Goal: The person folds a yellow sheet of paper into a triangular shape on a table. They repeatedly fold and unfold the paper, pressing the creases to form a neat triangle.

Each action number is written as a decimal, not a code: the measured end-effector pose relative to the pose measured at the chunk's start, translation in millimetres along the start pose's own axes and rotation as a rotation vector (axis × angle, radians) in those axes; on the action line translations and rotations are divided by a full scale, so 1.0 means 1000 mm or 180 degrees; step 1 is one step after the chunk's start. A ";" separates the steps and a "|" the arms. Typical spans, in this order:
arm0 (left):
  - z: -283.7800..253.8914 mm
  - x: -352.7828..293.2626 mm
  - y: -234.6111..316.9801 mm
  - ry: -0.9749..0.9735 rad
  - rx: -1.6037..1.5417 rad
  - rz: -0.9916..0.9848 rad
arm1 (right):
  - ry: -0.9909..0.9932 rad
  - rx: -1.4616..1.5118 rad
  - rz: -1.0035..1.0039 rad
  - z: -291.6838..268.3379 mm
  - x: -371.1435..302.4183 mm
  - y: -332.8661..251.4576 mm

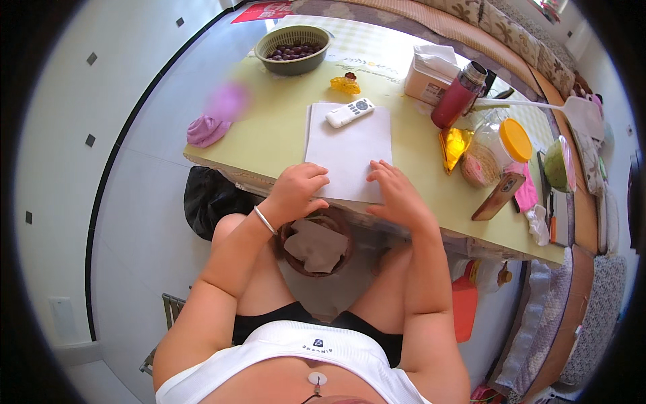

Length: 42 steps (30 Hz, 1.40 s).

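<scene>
A small stack of white paper [350, 151] lies near the front edge of the table. On its far part rests a white remote control [350, 113] with grey buttons. My left hand [299, 190], a pale bangle [265, 219] at its wrist, is at the paper's near left corner with its thumb apart from the loosely bent fingers. At the near right edge of the sheets is my right hand [400, 196], fingers bent and apart. Both hands are empty; whether the fingertips press on the paper, I cannot tell. Beyond the remote sits a yellow hair claw [345, 83].
A basket [293, 66] of dark round fruit stands far left, a purple cloth [207, 131] at the left edge. To the right are a tissue box [424, 82], a red thermos [459, 95], a yellow-lidded jar [515, 139] and a phone [498, 196]. Below is a bin [344, 250].
</scene>
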<state>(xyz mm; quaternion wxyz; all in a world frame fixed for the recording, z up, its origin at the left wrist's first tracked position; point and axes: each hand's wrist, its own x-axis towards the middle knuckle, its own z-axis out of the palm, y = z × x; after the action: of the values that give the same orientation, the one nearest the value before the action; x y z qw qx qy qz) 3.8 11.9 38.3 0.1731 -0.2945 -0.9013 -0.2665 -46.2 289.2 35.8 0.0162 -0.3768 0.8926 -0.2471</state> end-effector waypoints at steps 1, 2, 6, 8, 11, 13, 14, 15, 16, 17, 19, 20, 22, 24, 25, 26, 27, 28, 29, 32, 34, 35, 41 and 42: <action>-0.001 0.000 -0.001 -0.0032 0.0119 -0.0002 | -0.0002 0.0001 -0.0013 0.001 0.000 -0.002; -0.001 -0.001 -0.004 -0.0052 -0.0016 -0.0021 | 0.0003 0.0000 -0.0023 -0.001 0.000 -0.005; 0.006 -0.008 -0.018 0.0003 -0.0531 -0.0265 | 0.0172 0.0270 -0.0130 0.004 0.003 0.002; 0.006 -0.008 -0.021 0.0090 -0.0764 -0.0519 | 0.0290 0.0344 -0.0110 0.000 0.003 0.002; 0.005 -0.005 -0.022 0.0182 -0.1208 -0.0975 | 0.0574 0.1134 0.0150 0.003 0.003 0.007; 0.006 -0.005 -0.026 0.0202 -0.1654 -0.1282 | 0.0693 0.1620 0.0351 0.008 0.003 0.019; 0.005 -0.003 -0.026 0.0239 -0.1661 -0.1333 | 0.0705 0.1726 0.0436 0.007 0.003 0.027; 0.004 0.001 -0.024 0.0274 -0.1669 -0.1383 | 0.0718 0.1832 0.0524 0.008 0.004 0.034; 0.003 0.003 -0.024 0.0308 -0.1677 -0.1431 | 0.0791 0.1866 0.0656 0.010 0.004 0.040; 0.004 0.005 -0.027 0.0231 -0.1711 -0.1510 | 0.0861 0.1902 0.0785 0.011 0.005 0.042; 0.007 0.009 -0.036 0.0071 -0.1781 -0.1661 | 0.0887 0.1995 0.1034 0.011 0.006 0.046; 0.007 0.013 -0.039 0.0105 -0.1989 -0.1665 | 0.0841 0.2053 0.1143 0.009 0.008 0.046; 0.008 0.022 -0.047 0.0166 -0.2408 -0.1665 | 0.0827 0.2155 0.1188 0.009 0.007 0.049; 0.011 0.035 -0.061 0.0407 -0.1984 -0.1177 | 0.0881 0.2260 0.1022 0.014 0.010 0.051; 0.016 0.041 -0.071 0.0525 -0.1770 -0.0935 | 0.0860 0.2184 0.0942 0.014 0.011 0.052; 0.028 0.041 -0.086 0.0276 -0.1296 -0.1048 | 0.0827 0.2112 0.0855 0.015 0.013 0.053; 0.033 0.045 -0.086 0.0135 -0.0945 -0.0950 | 0.0801 0.2023 0.0785 0.014 0.013 0.055; 0.040 0.051 -0.085 -0.0004 -0.0592 -0.0851 | 0.0761 0.1979 0.0830 0.014 0.013 0.055; 0.045 0.056 -0.082 -0.0143 -0.0246 -0.0754 | 0.0715 0.1932 0.0879 0.011 0.011 0.054; 0.043 0.069 -0.082 -0.0505 0.0174 -0.1097 | 0.0623 0.1839 0.0816 0.005 0.009 0.051; 0.041 0.081 -0.092 -0.0612 0.0433 -0.1294 | 0.0598 0.1840 0.0743 0.001 0.008 0.047; 0.041 0.087 -0.102 -0.0572 0.0546 -0.1346 | 0.0599 0.1861 0.0730 0.000 0.008 0.043; 0.042 0.084 -0.130 0.0517 -0.0127 -0.1319 | 0.0489 0.1947 0.0524 -0.005 0.006 0.039; 0.041 0.081 -0.121 0.0818 -0.0858 -0.1390 | 0.0471 0.1935 0.0540 -0.005 0.006 0.040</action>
<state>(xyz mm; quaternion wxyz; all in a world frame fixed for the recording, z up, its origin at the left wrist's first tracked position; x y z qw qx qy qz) -140.4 -11.6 -2.4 0.1837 -0.0776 -0.8704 -0.4501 -77.8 311.2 23.3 0.0836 -0.2599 0.8049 -0.5269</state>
